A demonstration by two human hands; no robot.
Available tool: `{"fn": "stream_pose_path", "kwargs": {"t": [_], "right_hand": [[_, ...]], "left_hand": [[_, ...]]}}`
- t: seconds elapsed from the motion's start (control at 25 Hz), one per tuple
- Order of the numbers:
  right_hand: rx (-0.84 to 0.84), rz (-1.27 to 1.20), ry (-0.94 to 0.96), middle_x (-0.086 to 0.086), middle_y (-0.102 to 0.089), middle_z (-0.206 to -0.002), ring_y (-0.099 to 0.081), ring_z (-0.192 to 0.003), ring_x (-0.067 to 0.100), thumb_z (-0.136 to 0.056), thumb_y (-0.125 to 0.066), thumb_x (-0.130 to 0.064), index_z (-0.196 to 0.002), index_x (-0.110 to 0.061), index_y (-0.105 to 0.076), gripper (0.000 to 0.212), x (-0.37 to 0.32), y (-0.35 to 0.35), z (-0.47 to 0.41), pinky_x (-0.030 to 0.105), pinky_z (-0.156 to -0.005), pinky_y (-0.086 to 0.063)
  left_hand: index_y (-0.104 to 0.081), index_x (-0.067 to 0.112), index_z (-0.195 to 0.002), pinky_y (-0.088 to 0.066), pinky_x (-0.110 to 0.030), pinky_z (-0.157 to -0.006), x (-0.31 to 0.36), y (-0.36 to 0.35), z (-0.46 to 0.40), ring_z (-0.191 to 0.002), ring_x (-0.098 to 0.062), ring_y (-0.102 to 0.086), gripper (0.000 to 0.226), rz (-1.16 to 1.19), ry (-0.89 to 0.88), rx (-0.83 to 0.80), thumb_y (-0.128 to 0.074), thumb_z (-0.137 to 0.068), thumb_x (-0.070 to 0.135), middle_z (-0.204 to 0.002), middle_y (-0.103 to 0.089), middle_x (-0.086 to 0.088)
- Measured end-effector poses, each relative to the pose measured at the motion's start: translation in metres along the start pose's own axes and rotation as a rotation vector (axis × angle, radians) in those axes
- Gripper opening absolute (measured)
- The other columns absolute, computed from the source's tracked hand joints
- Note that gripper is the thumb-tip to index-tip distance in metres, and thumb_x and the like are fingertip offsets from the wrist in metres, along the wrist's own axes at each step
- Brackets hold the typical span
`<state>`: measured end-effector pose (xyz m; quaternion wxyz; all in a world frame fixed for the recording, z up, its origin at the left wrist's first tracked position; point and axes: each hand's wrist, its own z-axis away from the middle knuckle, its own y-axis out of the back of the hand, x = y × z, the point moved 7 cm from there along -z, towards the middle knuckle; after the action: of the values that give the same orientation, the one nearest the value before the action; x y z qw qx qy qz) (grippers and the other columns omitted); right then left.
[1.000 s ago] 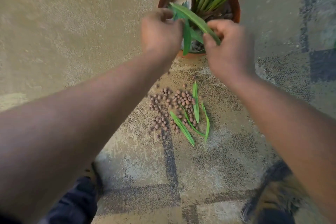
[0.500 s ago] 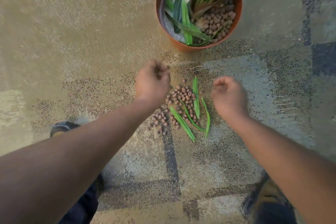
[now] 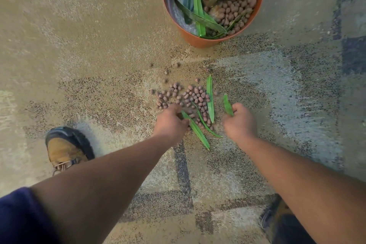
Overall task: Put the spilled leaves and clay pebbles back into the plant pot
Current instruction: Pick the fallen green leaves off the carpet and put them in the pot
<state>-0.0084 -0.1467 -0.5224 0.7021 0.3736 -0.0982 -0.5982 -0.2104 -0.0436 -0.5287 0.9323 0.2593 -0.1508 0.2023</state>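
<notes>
Fingers of my right hand point(image 3: 239, 122) are pinched on a short leaf point(image 3: 227, 107) just lifted at the heap's right edge. Those of my left hand point(image 3: 171, 122) curl down onto the near end of a long leaf point(image 3: 196, 129); whether they grip it I cannot tell. Its long axis runs from them toward me and to the right. Clay pebbles point(image 3: 190, 97) lie on the carpet just beyond both hands, the plant pot point(image 3: 206, 40) farther ahead, nearer my right. No writing is visible.
</notes>
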Motion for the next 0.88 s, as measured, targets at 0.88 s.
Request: {"fn": "stream_pose_path", "kwargs": {"t": [0.88], "right_hand": [[-0.165, -0.312, -0.060, -0.003, -0.069, -0.094, -0.069, -0.082, 0.014, -0.090, -0.072, -0.010, -0.091, -0.025, -0.062, 0.018, -0.023, 0.002, 0.006, 0.016, -0.052, -0.050]], "left_hand": [[-0.064, 0.004, -0.093, -0.053, -0.019, -0.054, 0.024, 0.035, 0.010, -0.067, -0.020, -0.062, 0.013, 0.634, 0.116, -0.123, -0.066, -0.089, -0.008, -0.097, -0.068, -0.024]]}}
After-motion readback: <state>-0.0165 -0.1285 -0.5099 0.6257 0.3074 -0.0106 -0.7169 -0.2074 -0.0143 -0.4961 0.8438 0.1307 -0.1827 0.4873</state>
